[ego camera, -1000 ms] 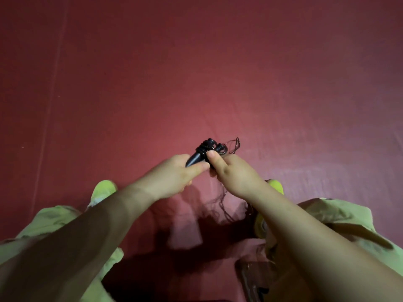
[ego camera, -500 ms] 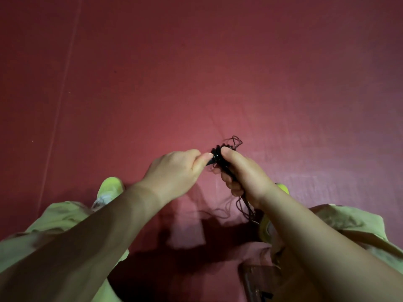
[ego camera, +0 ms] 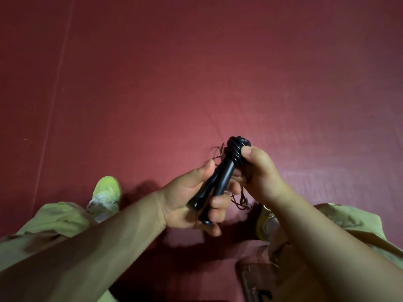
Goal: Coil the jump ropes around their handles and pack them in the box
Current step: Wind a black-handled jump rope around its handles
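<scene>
left hand (ego camera: 192, 201) curls round the black handles (ego camera: 218, 182); right hand (ego camera: 259, 171) pinches the coiled rope (ego camera: 236, 149) at their top

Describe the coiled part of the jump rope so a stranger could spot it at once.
Start from the red floor and drop to the two hands meeting at centre. The left hand holds the black handles low; the right hand pinches their top end. There sits the rope coil: glossy black turns stacked into a knob, unlike the thin loose strands dangling below.
</scene>
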Available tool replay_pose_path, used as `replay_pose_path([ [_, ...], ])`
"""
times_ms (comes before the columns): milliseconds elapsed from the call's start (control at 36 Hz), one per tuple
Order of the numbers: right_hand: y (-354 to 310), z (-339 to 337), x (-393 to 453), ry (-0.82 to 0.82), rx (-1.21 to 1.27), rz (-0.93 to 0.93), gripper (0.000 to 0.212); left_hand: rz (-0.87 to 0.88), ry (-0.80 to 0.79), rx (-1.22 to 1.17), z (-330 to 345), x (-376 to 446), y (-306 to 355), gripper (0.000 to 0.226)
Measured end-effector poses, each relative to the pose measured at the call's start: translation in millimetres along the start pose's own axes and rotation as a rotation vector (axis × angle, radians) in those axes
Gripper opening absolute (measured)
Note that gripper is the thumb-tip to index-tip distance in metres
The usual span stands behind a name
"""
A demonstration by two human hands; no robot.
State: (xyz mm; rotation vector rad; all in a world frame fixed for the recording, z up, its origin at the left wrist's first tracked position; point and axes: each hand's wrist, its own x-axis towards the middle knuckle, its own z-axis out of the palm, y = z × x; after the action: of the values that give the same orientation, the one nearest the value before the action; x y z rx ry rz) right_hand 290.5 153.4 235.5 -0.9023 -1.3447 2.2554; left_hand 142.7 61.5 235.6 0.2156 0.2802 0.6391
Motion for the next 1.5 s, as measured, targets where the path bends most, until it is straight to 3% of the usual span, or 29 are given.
replay_pose_path([
  [56, -1, 0, 2, -0.024, -0.019, 0.014, 0.049, -0.025, 0.102, -0.014, 4, 0, 4, 0.043],
  [111, -3, 0, 4, -0.011, -0.054, 0.052, 0.060, -0.016, 0.356, 0.066, 11, 0, 11, 0.043],
  [167, -3, -1, 5, 0.017, -0.176, 0.083, 0.064, 0.027, 0.553, 0.204, 14, -1, 16, 0.040],
  [250, -4, 2, 2, 0.059, -0.353, 0.131, 0.059, 0.052, 0.711, 0.368, 11, 0, 18, 0.038],
  [361, -3, 8, 2, 0.132, -0.332, 0.161, 0.057, 0.077, 0.850, 0.562, 5, 4, 16, 0.033],
  [611, 12, 9, 10, 0.307, -0.568, 0.166, 0.060, 0.079, 1.045, 0.920, -15, 6, 21, 0.027],
  [750, 17, 12, 9, 0.233, -0.379, 0.366, 0.068, -0.080, 1.182, 1.432, -25, -5, 22, 0.031],
  [833, 16, 10, 8, 0.206, -0.305, 0.462, 0.072, -0.179, 1.182, 1.622, -27, -5, 18, 0.033],
  [1028, 12, 9, 5, 0.264, -0.358, 0.561, 0.067, -0.246, 0.937, 1.686, -26, -7, 13, 0.034],
  [1139, 14, 10, 8, 0.335, -0.402, 0.498, 0.062, -0.173, 0.992, 1.751, -25, -4, 9, 0.035],
  [1222, 18, 12, 10, 0.394, -0.411, 0.451, 0.068, -0.116, 1.128, 1.833, -22, 1, 6, 0.036],
  [1333, 23, 11, 11, 0.393, -0.447, 0.406, 0.064, -0.179, 1.224, 2.000, -24, 3, 4, 0.042],
  [1500, 22, 4, 8, 0.330, -0.542, 0.295, 0.057, -0.211, 1.091, 1.622, -19, -5, 18, 0.038],
])
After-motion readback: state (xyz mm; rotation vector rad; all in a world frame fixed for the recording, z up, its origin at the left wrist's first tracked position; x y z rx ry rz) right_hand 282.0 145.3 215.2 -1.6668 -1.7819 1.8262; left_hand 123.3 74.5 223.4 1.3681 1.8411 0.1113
